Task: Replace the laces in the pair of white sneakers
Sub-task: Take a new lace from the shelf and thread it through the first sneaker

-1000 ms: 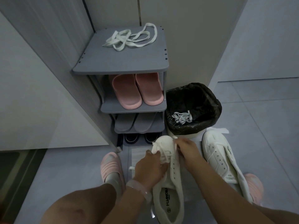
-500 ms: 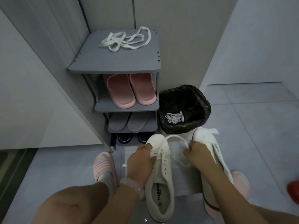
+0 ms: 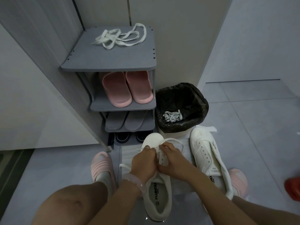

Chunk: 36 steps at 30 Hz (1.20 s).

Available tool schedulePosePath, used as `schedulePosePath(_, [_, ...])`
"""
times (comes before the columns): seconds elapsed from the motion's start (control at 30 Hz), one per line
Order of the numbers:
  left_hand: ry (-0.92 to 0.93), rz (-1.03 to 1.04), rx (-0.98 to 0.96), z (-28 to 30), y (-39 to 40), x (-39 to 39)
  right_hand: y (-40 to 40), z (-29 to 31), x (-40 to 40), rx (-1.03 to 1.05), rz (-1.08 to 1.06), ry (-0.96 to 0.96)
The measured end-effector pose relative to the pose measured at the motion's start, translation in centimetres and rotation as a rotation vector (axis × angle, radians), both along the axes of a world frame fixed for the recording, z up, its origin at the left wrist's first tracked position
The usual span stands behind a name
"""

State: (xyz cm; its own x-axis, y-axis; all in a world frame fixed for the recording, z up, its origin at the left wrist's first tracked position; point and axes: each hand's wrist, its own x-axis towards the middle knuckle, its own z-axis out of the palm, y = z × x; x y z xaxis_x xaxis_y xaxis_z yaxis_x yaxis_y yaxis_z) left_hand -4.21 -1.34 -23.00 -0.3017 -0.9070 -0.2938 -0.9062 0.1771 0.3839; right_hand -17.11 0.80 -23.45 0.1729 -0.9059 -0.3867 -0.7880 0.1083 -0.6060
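Observation:
One white sneaker [image 3: 158,194] lies on the floor between my knees, toe pointing away. My left hand [image 3: 142,161] and my right hand [image 3: 170,158] meet over its eyelets, each pinching part of a white lace [image 3: 174,141] that loops out past the toe; another end trails left. The second white sneaker [image 3: 209,159] lies to the right with bare eyelets and no lace. A loose white lace [image 3: 121,38] is piled on top of the grey shoe rack [image 3: 113,62]. An old lace [image 3: 172,116] sits in the black-lined bin [image 3: 181,95].
The rack holds pink slippers [image 3: 126,88], grey slippers and dark shoes on lower shelves. The bin stands right of the rack, just beyond the sneakers. My feet wear pink slippers [image 3: 101,164]. A red object [image 3: 293,187] shows at the right edge. Walls close in left and behind.
My right hand swung out to the right pulling the lace, then came back to the eyelets beside my left hand. The sneaker stayed in place.

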Motion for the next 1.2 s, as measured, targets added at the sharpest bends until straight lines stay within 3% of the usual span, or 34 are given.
schedulePosePath(0.13, [0.117, 0.058, -0.017, 2.3, -1.2, 1.9, -0.1, 0.3, 0.2, 0.041, -0.001, 0.075])
schedulePosePath(0.23, [0.177, 0.27, -0.152, 5.1, -3.4, 5.4, 0.0, 0.4, 0.3, 0.029, -0.016, 0.08])
schedulePosePath(0.33, [0.116, 0.391, -0.162, 6.1, -3.5, 7.0, 0.3, 0.4, 0.7, -0.033, -0.038, 0.098])
schedulePosePath(0.47, [0.062, 0.176, -0.041, 4.5, -1.6, 4.6, 0.9, 0.3, 1.2, -0.194, -0.072, 0.133])
schedulePosePath(0.57, [0.053, 0.002, -0.045, 3.1, -0.8, 2.3, 0.6, -0.1, 1.0, -0.125, -0.038, 0.192])
schedulePosePath(0.83, [-0.017, -0.021, -0.072, 1.4, -0.2, 0.9, 0.5, -0.5, 1.2, 0.0, -0.04, 0.161])
schedulePosePath(0.93, [0.074, 0.112, -0.125, 3.2, -0.6, 1.6, 0.5, -0.5, 1.1, 0.0, -0.05, 0.181])
schedulePosePath(1.07, [0.228, 0.492, -0.312, 5.8, -2.3, 3.7, 0.7, -0.6, 1.1, 0.011, -0.083, 0.16])
schedulePosePath(1.13, [0.2, 0.509, -0.295, 5.8, -2.3, 3.9, 0.7, -0.7, 1.1, 0.016, -0.084, 0.125])
schedulePosePath(1.2, [0.147, 0.394, -0.214, 5.0, -1.8, 3.5, 0.6, -0.6, 1.1, 0.038, -0.112, 0.006])
